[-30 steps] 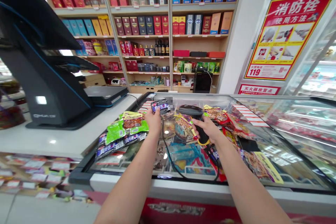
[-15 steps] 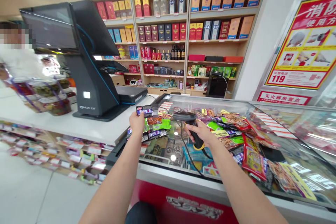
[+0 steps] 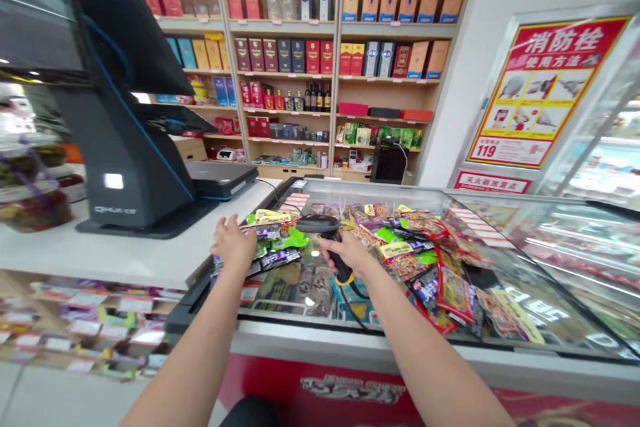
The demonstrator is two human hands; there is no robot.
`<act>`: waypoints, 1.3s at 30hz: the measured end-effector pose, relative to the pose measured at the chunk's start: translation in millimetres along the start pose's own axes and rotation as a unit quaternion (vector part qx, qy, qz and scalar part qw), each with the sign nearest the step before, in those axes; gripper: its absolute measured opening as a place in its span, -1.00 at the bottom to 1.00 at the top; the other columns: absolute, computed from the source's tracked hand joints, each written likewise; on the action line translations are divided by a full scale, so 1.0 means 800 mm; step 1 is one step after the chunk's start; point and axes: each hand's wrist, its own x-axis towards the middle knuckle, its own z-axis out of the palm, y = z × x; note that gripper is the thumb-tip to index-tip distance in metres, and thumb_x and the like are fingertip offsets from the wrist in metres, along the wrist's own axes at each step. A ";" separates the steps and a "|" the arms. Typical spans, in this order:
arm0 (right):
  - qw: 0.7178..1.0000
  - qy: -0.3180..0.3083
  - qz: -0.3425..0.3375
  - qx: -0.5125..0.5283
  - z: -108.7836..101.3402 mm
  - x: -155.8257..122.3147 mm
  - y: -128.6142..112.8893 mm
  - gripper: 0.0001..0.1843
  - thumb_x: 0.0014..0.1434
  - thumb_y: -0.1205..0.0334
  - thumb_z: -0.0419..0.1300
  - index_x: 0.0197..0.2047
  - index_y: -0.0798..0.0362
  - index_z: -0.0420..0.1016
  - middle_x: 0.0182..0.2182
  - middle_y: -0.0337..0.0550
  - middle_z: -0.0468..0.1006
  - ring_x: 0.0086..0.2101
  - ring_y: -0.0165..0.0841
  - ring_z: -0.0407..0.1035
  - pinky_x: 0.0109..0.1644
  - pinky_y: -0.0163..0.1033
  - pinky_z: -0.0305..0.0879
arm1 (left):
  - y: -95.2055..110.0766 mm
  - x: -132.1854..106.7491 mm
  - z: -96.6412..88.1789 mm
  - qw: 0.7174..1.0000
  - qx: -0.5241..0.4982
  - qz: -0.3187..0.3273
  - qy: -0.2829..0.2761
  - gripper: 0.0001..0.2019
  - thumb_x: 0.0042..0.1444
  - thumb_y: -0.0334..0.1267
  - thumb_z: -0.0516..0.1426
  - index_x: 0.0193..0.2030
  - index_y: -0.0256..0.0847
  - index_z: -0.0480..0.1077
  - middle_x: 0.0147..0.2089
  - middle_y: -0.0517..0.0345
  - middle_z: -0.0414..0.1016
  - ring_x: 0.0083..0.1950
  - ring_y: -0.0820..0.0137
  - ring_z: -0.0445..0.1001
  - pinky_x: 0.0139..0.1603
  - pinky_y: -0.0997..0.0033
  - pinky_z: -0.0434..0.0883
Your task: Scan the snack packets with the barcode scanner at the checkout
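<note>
My right hand (image 3: 354,253) grips a black barcode scanner (image 3: 317,222) by its handle, with the scanner's head pointing left over the glass top of a chest freezer. A cable hangs from the handle's yellow-trimmed base. At the freezer's left end, my left hand (image 3: 234,243) is open, fingers spread and bent, over a small pile of snack packets (image 3: 281,257). Nothing shows between those fingers, though the hand covers part of the pile. To the right of the scanner lies a larger heap of snack packets (image 3: 400,251), in red, green, black and purple.
On the white counter (image 3: 160,250) at left stand a dark checkout terminal (image 3: 120,140) and lidded food tubs (image 3: 37,207). Shelves of boxed bottles (image 3: 285,57) line the back wall. A red fire-hydrant poster (image 3: 545,93) hangs at right. The freezer's front edge (image 3: 320,337) runs before me.
My left hand has let go of the small dark packet it held and spread its fingers over the left pile. The view has turned right; the scanner is still in my right hand.
</note>
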 end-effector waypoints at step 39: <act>0.956 0.278 -0.078 0.056 -0.215 -0.111 -0.017 -0.49 -0.11 -0.10 0.42 -0.24 0.01 0.34 -0.62 -0.39 0.44 -0.68 -0.50 0.27 -0.65 -0.41 0.21 | 0.218 -0.163 0.167 0.792 -0.524 -0.018 -0.312 -0.65 -0.30 -0.27 0.40 -0.29 -0.27 0.52 -0.28 0.04 0.64 -0.21 0.25 0.58 -0.07 0.21 0.49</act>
